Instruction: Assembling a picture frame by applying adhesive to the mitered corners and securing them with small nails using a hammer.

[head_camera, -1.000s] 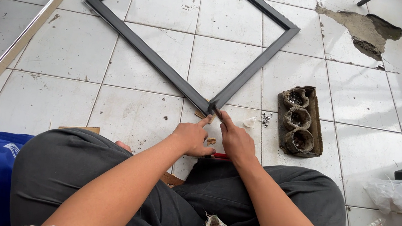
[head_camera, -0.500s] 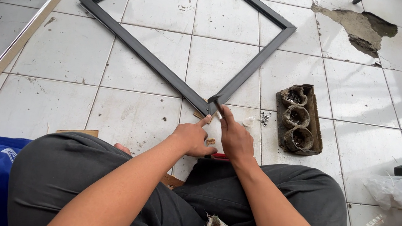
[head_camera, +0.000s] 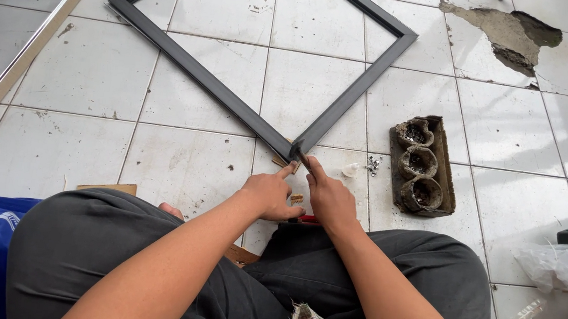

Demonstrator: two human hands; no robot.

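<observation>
Two hands meet at the near corner of the dark frame [head_camera: 259, 58] on the tiled floor [head_camera: 185, 163]: left hand [head_camera: 267, 194] loosely curled, forefinger touching; right hand [head_camera: 328, 198] pinching the joint, apparently nearly closed.

- Inside the dark frame [head_camera: 194, 73], bare floor tiles [head_camera: 305, 91] leave open room.
- Right of the frame's near corner, small screws [head_camera: 373, 164] and a brown tray with three cups [head_camera: 422, 166] block the way.
- Left of the frame, open tiles run up to a leaning wooden-edged panel [head_camera: 16, 61].
- Far right of the frame, a crumpled plastic bag [head_camera: 564, 270] crowds the floor.
</observation>
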